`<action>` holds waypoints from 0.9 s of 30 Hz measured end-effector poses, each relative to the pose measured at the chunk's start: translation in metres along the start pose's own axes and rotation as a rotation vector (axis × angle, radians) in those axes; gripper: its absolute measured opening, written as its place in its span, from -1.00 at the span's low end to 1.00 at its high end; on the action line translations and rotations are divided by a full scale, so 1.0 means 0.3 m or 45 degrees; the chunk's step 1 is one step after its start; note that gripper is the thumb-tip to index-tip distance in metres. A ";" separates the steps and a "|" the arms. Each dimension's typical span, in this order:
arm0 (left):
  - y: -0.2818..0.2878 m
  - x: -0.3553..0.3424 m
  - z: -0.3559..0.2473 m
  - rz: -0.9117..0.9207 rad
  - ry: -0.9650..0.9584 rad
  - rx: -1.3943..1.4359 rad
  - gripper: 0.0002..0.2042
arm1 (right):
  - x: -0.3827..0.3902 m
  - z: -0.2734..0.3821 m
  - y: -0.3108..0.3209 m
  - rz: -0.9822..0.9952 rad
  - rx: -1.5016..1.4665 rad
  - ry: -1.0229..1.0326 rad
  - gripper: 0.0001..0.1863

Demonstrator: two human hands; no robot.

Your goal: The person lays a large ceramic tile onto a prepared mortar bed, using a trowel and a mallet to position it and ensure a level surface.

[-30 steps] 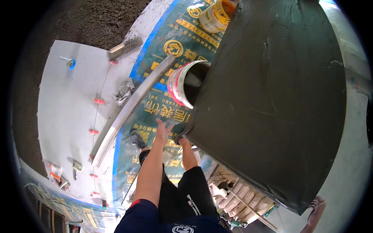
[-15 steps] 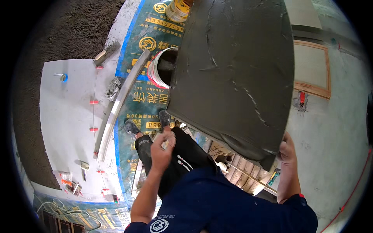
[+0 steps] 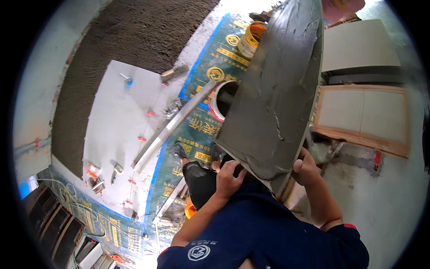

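A large tile (image 3: 268, 103), its upper face coated with dark grey mortar, slants up and away from my body. My right hand (image 3: 307, 168) grips its right edge close to the near corner, thumb showing and the other fingers partly behind the edge. At the near edge, my left hand (image 3: 230, 179) has its fingers curled against the tile's rim; the fingertips are partly hidden. A bucket (image 3: 214, 101) with dark contents stands just left of the tile, partly covered by it.
White tiles (image 3: 112, 116) with red clips lie on the left beside rough mortar (image 3: 121, 49). A long metal straightedge (image 3: 174, 127) rests across their edge and the green floor sheeting (image 3: 192, 139). A yellow bucket (image 3: 251, 40) stands farther off. A wood-framed panel (image 3: 363, 114) is at right.
My left hand has moved right, onto the tile's near edge. The tile has turned and tilted more steeply, its face now looking narrower. My view has swung, shifting the floor rightward.
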State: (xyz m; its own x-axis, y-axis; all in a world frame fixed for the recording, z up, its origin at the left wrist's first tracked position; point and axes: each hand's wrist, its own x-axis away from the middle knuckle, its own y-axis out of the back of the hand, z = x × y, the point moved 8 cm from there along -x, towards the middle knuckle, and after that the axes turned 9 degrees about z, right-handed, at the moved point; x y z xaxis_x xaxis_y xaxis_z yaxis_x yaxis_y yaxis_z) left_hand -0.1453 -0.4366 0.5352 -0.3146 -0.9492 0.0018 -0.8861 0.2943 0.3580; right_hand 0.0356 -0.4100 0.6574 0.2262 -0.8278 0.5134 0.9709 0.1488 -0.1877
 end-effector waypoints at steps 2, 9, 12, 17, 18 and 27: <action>0.031 0.079 -0.081 0.078 0.193 0.042 -0.71 | 0.092 0.039 -0.065 0.046 -0.053 0.050 -0.05; 0.335 0.634 -0.454 -0.239 0.102 0.013 -0.69 | 0.556 0.172 -0.526 -0.001 -0.067 0.155 -0.13; 0.394 0.836 -0.489 -0.273 0.206 0.132 -0.68 | 0.683 0.140 -0.691 0.131 -0.029 0.140 -0.15; 0.464 0.897 -0.464 -0.306 0.254 0.190 -0.68 | 0.584 -0.037 -0.712 0.297 0.764 0.192 -0.39; 0.482 0.877 -0.430 -0.297 0.320 0.161 -0.68 | 0.516 -0.088 -0.707 0.218 1.897 0.421 -0.53; 0.883 0.504 -0.023 -0.383 0.460 0.313 -0.68 | -0.322 -1.061 -0.798 -0.070 -0.735 -0.936 -0.50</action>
State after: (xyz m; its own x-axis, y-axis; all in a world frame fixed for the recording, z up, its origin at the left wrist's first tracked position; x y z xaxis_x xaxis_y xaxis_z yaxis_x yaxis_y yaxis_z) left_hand -0.4252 -0.5028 0.6369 0.0648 -0.9608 0.2695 -0.9864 -0.0208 0.1630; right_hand -0.2437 -0.5377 0.3863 0.3654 -0.2467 0.8976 0.8369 -0.3350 -0.4328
